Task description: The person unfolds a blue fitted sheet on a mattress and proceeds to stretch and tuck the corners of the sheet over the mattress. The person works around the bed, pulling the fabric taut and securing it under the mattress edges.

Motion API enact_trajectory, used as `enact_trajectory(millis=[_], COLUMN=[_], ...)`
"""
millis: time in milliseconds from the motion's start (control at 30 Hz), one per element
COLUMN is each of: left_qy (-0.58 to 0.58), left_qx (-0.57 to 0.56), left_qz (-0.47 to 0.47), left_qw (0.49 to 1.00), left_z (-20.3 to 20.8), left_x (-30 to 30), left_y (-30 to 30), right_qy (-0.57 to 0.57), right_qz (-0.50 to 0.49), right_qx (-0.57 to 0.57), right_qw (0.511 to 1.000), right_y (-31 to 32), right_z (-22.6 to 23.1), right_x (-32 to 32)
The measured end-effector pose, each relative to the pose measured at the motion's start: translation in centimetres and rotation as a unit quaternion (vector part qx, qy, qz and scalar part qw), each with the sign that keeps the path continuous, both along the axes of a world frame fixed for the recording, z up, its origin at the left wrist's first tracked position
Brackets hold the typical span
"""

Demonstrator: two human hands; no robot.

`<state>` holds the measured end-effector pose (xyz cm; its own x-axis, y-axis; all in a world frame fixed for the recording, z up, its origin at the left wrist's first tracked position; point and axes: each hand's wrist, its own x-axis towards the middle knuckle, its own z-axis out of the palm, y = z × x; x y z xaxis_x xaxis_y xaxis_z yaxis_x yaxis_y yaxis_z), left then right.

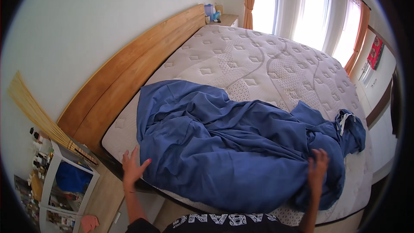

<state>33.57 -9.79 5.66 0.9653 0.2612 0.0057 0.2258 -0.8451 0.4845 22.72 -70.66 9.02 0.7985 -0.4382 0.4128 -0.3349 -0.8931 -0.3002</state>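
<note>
A blue bed sheet (224, 146) lies crumpled across the near half of the bare, pale quilted mattress (215, 56). At its far right end the cloth bunches up, and a white strip or tie (345, 123) shows there. My left hand (133, 169) is beside the sheet's left edge at the near mattress corner, fingers spread, with no cloth gripped. My right hand (318, 169) is over the right part of the sheet, fingers apart and slightly bent; whether it presses on the cloth I cannot tell.
A wooden headboard (129, 60) runs along the left wall. At the lower left are a bundle of thin sticks (41, 110) and a white-framed rack (88, 190) with bottles and a blue cloth. A small nightstand (230, 19) stands at the far corner by curtained windows (310, 13).
</note>
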Motion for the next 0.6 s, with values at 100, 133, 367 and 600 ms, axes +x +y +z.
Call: enact_trajectory(millis=[100, 133, 367, 600], left_qy=[-0.075, -0.068, -0.126, -0.16], left_qx=[0.029, 0.043, 0.181, 0.141], left_qz=[0.054, 0.044, 0.025, 0.041], left_qw=[0.995, 0.996, 0.975, 0.976], left_z=[-3.6, -5.6, -12.2, -12.5], left_x=[0.4, 0.5, 1.9, 1.9], left_y=[-7.5, -9.6, -13.3, -12.6], right_qy=[0.049, 0.095, 0.129, 0.1], right_qz=[0.172, 0.208, 0.18, 0.196], right_qx=[0.061, 0.046, 0.08, 0.086], right_qw=[0.982, 0.972, 0.972, 0.972], right_y=[7.3, 9.2, 12.1, 12.2], right_z=[-1.9, -3.8, -13.6, -14.4], right_x=[3.2, 4.0, 5.6, 5.7])
